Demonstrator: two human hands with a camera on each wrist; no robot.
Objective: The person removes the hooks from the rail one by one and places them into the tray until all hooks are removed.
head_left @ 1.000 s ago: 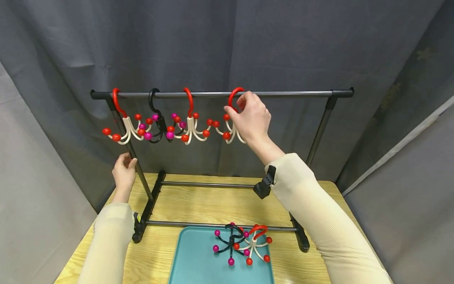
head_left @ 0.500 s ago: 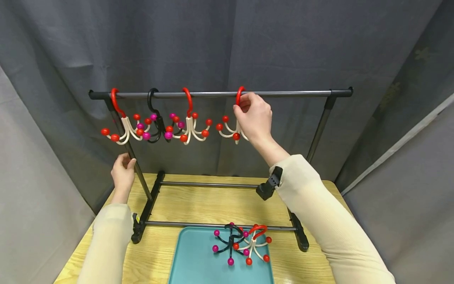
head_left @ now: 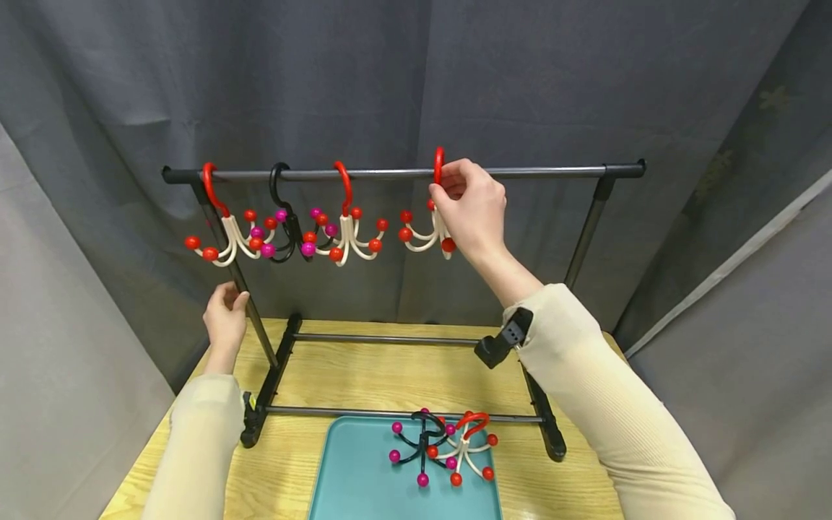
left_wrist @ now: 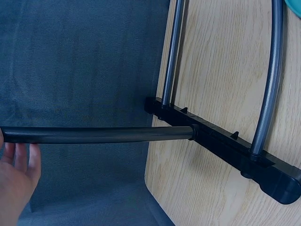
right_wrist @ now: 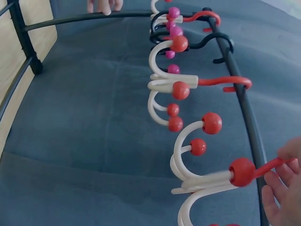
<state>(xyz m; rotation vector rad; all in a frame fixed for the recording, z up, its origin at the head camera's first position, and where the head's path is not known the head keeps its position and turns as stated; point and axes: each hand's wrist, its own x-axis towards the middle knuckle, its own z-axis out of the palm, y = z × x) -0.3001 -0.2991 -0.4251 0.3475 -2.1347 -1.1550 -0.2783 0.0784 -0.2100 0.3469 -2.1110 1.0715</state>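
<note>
My right hand (head_left: 477, 209) pinches the red hook of a white multi-arm hanger (head_left: 424, 242) with red ball tips, at the top rail (head_left: 533, 172) of a dark metal rack. The hook's top rises above the rail; the right-hand part of this hanger is hidden behind the hand. My left hand (head_left: 225, 321) grips the rack's left upright post (left_wrist: 94, 135), fingers and thumb around it. To the left on the rail hang a white hanger with a red hook (head_left: 347, 231), a black hanger with pink balls (head_left: 292, 227) and another white hanger (head_left: 231, 231).
A teal tray (head_left: 364, 477) lies on the wooden table at the rack's front bar. On it are a black hanger (head_left: 424, 440) with pink balls and a white hanger (head_left: 464, 448) with a red hook, overlapping. Grey curtains (head_left: 520, 87) surround the table.
My right hand has shifted slightly right and turned the hanger so its hook shows nearly edge-on, then the hook has risen a little. My left hand stays on the post.
</note>
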